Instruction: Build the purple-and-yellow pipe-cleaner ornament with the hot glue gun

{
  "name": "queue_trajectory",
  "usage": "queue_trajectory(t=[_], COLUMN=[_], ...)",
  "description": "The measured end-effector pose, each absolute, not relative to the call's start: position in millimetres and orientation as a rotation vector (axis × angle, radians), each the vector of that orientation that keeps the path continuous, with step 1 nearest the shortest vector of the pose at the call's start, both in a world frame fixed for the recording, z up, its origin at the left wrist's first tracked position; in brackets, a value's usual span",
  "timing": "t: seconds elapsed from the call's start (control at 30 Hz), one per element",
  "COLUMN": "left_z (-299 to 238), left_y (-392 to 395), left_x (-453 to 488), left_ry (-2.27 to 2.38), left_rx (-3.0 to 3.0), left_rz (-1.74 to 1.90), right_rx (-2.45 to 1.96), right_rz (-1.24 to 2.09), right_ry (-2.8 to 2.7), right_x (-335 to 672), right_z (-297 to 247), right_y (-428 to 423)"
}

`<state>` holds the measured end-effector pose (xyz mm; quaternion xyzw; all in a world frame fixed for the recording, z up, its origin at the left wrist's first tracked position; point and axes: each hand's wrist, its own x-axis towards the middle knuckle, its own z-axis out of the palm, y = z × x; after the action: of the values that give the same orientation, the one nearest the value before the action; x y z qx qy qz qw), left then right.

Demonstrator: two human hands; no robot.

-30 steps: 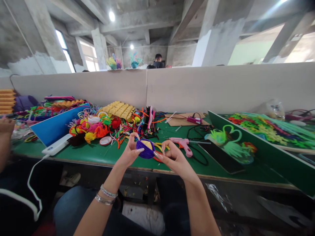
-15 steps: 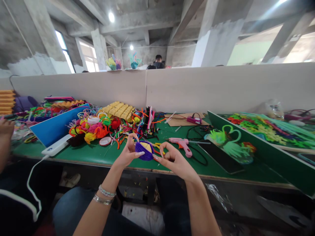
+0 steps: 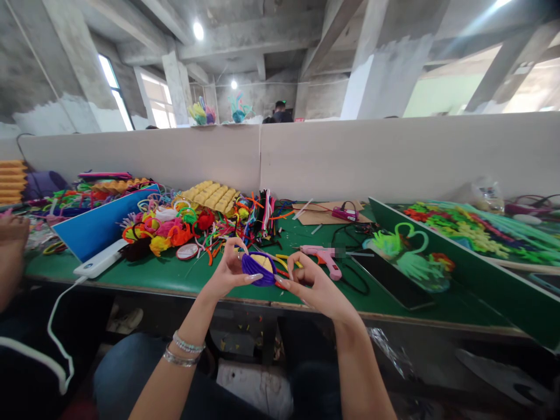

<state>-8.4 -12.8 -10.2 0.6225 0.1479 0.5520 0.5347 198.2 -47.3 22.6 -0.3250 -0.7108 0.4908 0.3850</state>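
Observation:
Both of my hands hold a small round piece of purple pipe cleaner with a yellow centre (image 3: 259, 267) just above the near edge of the green table (image 3: 184, 274). My left hand (image 3: 230, 269) pinches its left side with thumb and fingers. My right hand (image 3: 310, 284) grips its right side, fingers curled. Two bracelets (image 3: 184, 349) sit on my left wrist. A pink glue gun (image 3: 324, 255) lies on the table just right of my hands.
A heap of coloured pipe cleaners (image 3: 184, 224) and yellow foam (image 3: 212, 195) lies behind my hands. A blue board (image 3: 98, 224) and a white power bank (image 3: 98, 259) are at left, a green board (image 3: 464, 268) with green craft shapes at right. Another person's hand (image 3: 11, 233) shows at far left.
My hands have turned the purple piece slightly between the fingers and stayed in about the same place. The other person's hand at left has shifted a little.

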Motion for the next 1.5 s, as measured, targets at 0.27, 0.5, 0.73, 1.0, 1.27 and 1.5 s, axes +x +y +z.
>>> queue_trajectory(t=[0.27, 0.5, 0.73, 1.0, 1.27, 1.5], left_z=[-5.8, -2.4, -4.8, -5.2, -5.1, -4.4], left_y=[-15.4, -20.2, -17.7, -17.6, -17.1, -15.9], left_x=[-6.9, -3.9, -5.8, -5.7, -4.4, -4.9], left_ry=[0.337, 0.292, 0.316, 0.342, 0.312, 0.326], left_rx=[1.477, 1.422, 1.363, 1.377, 1.403, 1.380], left_rz=[1.320, 1.316, 1.317, 1.329, 1.329, 1.323], right_rx=[-0.733, -0.649, -0.773, -0.757, -0.770, -0.782], right_rz=[1.267, 0.824, 0.597, 0.552, 0.520, 0.524], right_ry=[-1.801, -1.878, -1.986, -2.025, -2.046, -2.040], right_x=[197.4, 193.8, 191.9, 191.7, 193.9, 192.4], right_z=[24.2, 24.9, 28.1, 31.4, 29.0, 27.3], right_y=[-48.7, -59.7, -64.1, -63.2, -62.5, -61.3])
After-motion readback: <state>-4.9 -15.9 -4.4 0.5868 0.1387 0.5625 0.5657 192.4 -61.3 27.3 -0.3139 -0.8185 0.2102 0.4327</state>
